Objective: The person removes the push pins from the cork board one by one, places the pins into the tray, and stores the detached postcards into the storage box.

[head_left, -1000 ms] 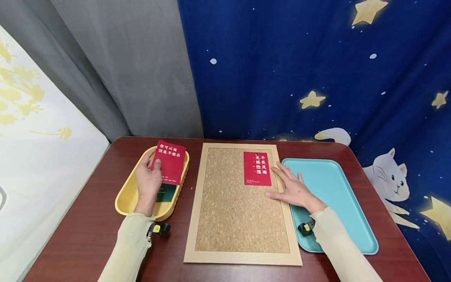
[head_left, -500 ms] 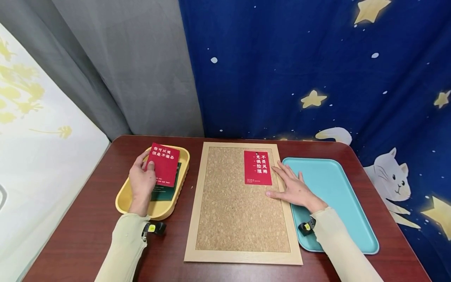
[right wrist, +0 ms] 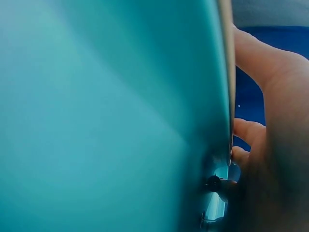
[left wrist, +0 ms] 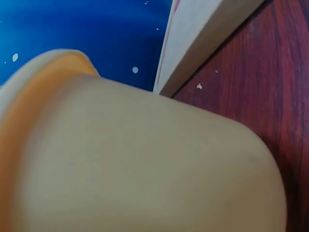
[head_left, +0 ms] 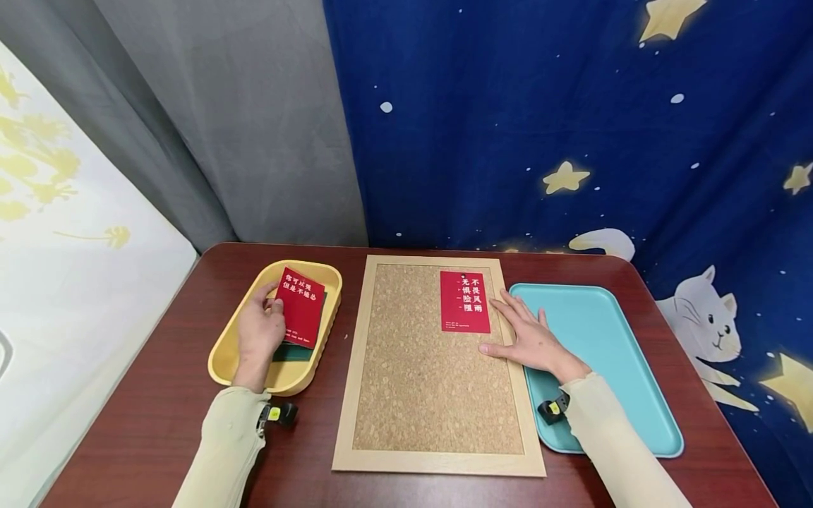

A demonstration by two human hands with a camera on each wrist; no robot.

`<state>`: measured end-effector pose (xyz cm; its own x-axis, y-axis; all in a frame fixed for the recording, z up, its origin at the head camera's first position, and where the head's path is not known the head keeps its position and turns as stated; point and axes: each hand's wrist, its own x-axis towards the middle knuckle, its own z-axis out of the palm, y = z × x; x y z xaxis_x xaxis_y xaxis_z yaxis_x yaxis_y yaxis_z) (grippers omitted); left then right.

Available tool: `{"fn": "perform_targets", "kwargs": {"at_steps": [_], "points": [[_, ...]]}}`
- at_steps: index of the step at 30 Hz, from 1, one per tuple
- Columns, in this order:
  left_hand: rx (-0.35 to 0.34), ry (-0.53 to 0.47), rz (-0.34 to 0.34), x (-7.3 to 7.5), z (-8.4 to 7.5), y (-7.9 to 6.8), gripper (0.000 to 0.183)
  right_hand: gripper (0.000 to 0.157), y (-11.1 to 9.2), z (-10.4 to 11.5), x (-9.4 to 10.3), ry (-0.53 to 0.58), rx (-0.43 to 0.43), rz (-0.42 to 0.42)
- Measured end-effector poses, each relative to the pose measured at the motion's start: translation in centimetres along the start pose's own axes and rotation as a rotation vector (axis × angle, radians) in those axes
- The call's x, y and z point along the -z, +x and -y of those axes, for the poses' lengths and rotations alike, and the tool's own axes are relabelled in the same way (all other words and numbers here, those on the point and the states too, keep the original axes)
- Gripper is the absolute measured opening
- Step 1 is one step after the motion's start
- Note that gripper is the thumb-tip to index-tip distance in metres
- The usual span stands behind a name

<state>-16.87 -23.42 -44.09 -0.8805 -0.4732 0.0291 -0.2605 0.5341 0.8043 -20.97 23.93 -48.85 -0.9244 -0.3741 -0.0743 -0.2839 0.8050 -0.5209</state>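
Observation:
My left hand point(head_left: 260, 330) is inside the yellow basket point(head_left: 227, 367), thumb over the left edge of a red card point(head_left: 301, 310) with white Chinese characters, pinching it. The card lies at a tilt over a dark green card point(head_left: 293, 353), which shows along its right and lower sides. My right hand point(head_left: 530, 340) rests, fingers spread, on the right wooden border of the corkboard point(head_left: 438, 395). Just left of its fingertips, another red card point(head_left: 465, 303) hangs on the cork by a dark pin point(head_left: 463, 276) at its top. In the left wrist view the basket wall point(left wrist: 145, 159) hides the hand.
A turquoise tray point(head_left: 610, 367) stands right of the board, partly under my right forearm. In the right wrist view a small dark round-ended thing point(right wrist: 214, 183) shows by the tray's edge. A dark red table point(head_left: 152, 395) carries everything, with a starry blue curtain point(head_left: 483, 141) behind.
My left hand has moved left and then lowered with the red card into the basket, so the card now covers more of the green one. My right hand has stayed in place.

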Motion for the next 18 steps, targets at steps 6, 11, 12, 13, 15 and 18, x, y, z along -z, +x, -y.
{"fn": "perform_targets", "kwargs": {"at_steps": [6,11,12,13,15,18], "points": [[0.018,0.099,0.043,0.26,0.23,-0.14,0.047,0.105,-0.05,0.08,0.08,0.001,-0.001,-0.002],[0.071,0.169,0.093,0.43,0.55,-0.23,0.052,0.105,-0.05,0.06,0.05,-0.003,-0.001,0.002],[0.078,0.178,0.101,0.45,0.55,-0.27,0.053,0.105,-0.05,0.06,0.05,-0.003,-0.002,0.003],[0.081,0.187,0.109,0.45,0.57,-0.29,0.054,0.105,-0.05,0.06,0.06,-0.003,-0.002,0.003],[0.085,0.199,0.122,0.43,0.53,-0.31,0.057,0.105,-0.06,0.04,0.09,-0.004,-0.002,0.004],[0.086,0.222,0.138,0.39,0.4,-0.36,0.06,0.105,-0.06,0.0,0.11,-0.001,-0.003,0.003]]}}
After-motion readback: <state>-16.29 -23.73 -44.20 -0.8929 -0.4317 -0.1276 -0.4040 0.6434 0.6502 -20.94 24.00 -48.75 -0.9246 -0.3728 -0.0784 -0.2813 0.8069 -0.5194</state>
